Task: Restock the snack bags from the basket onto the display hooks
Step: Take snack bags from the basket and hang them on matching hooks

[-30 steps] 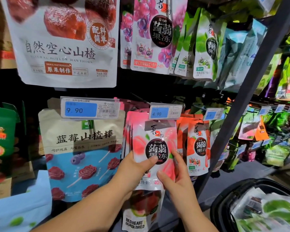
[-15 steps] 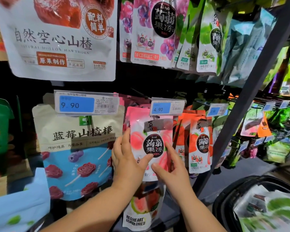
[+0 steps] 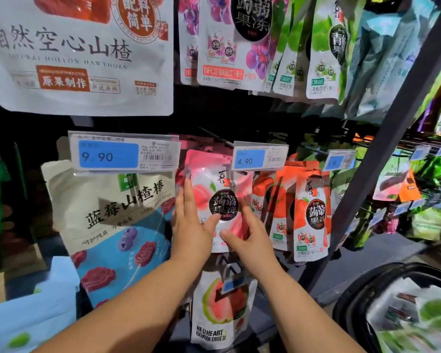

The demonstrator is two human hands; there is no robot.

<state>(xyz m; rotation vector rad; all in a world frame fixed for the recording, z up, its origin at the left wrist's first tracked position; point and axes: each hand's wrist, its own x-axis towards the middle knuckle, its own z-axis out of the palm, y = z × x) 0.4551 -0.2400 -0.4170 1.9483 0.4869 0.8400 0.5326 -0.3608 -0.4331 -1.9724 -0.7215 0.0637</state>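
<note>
Two hands: both are up on the pink bag (image 3: 214, 184), one at each side edge.
Left hand (image 3: 189, 225): my fingers (image 3: 189, 194) are straight and close together, pointing up along the bag's left edge. My thumb lies across the front, its tip touching the round black label.
Right hand (image 3: 251, 240): my index finger is straight, pointing up along the bag's right edge. My thumb is spread wide and lies on the lower front of the bag. The other fingers are hidden, so I cannot tell how they lie.
Grip: I cannot tell whether any finger reaches behind the bag; only flat contact on front and edges shows.
Pink bag: upright in the middle row, framed by my two hands, its top right corner behind the 4.90 tag (image 3: 260, 156). The hook is hidden.
Left neighbour: blueberry bag (image 3: 112, 212), just beside my left fingers, under the 9.90 tag (image 3: 122, 154).
Right neighbour: orange bags (image 3: 311, 212), hanging just beside my right index finger.
Below: guava bag (image 3: 222, 301), between my forearms.
Above: hawthorn bag (image 3: 82, 54), with purple and green bags to its right.
Basket (image 3: 354, 301): dark, at lower right, well apart from my hands, with blurred green-and-white bags (image 3: 418, 314) inside.
Post (image 3: 382, 149): dark and slanted, between the orange bags and the basket.
</note>
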